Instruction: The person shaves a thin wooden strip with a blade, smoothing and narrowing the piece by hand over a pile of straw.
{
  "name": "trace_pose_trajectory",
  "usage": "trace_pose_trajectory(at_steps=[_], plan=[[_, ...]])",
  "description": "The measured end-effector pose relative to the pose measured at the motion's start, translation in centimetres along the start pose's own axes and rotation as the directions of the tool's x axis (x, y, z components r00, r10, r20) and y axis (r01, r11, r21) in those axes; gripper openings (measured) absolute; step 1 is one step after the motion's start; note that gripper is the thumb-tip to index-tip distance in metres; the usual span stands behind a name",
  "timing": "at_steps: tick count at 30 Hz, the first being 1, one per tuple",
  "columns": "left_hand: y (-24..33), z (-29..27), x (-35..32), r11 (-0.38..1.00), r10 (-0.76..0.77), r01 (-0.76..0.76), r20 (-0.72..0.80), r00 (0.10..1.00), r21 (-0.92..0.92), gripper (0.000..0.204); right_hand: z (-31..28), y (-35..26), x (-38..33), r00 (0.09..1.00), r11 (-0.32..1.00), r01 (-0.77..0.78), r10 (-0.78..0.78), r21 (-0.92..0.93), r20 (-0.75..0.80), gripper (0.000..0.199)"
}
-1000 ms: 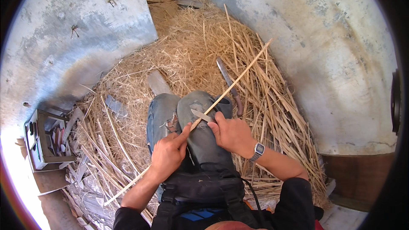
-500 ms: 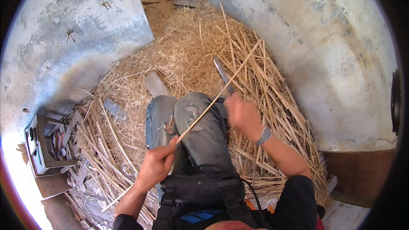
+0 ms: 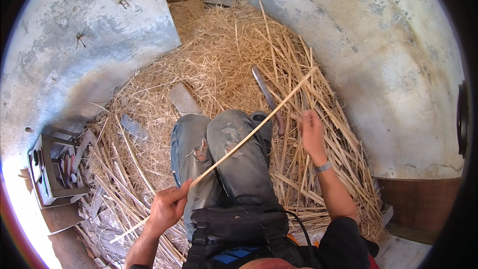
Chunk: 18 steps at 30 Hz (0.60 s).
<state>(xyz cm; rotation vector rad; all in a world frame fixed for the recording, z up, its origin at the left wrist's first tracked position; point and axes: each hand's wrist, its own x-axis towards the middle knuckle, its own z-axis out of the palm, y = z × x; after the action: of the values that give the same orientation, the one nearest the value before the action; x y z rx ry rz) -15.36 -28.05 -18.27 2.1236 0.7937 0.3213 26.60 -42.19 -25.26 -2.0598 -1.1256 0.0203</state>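
Note:
A long pale bamboo strip (image 3: 254, 131) runs slantwise across my knees, from the lower left up to the right. My left hand (image 3: 168, 207) grips it near its lower end, thumb laid along it, and a short tail sticks out behind the wrist. My right hand (image 3: 312, 134) is off the strip, raised over the pile of strips at the right, its fingers curled together; what they hold, if anything, I cannot make out. Between the strip and the straw lies a machete (image 3: 265, 89) with a grey blade and a brown handle, touched by neither hand.
Many split strips (image 3: 323, 119) are heaped along the right wall (image 3: 388, 45). Fine straw-like shavings (image 3: 209, 60) cover the floor ahead. At the left stands a small wooden cabinet (image 3: 59, 189) with odds and ends. A flat grey slab (image 3: 183, 98) lies beyond my knees.
My right hand has moved right, away from the machete and the strip. My left hand has drawn slightly down and left, and the strip's far end has swung to the right.

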Motion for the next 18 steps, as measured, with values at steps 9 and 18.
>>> trace_pose_trajectory(at_steps=[9, 18], plan=[[-1.6, 1.4, -1.4, 0.946, 0.074, -0.054, -0.049, 0.996, 0.32, 0.047, 0.5, -10.4, -3.3, 0.952, 0.987, 0.161, -0.162, 0.025, 0.261, 0.036], [-3.2, 1.4, -3.7, 0.857, 0.148, -0.078, -0.099, 0.984, 0.509, 0.048, -0.4, -9.8, -1.6, 0.921, 0.979, 0.127, -0.057, -0.158, 0.386, 0.044]])
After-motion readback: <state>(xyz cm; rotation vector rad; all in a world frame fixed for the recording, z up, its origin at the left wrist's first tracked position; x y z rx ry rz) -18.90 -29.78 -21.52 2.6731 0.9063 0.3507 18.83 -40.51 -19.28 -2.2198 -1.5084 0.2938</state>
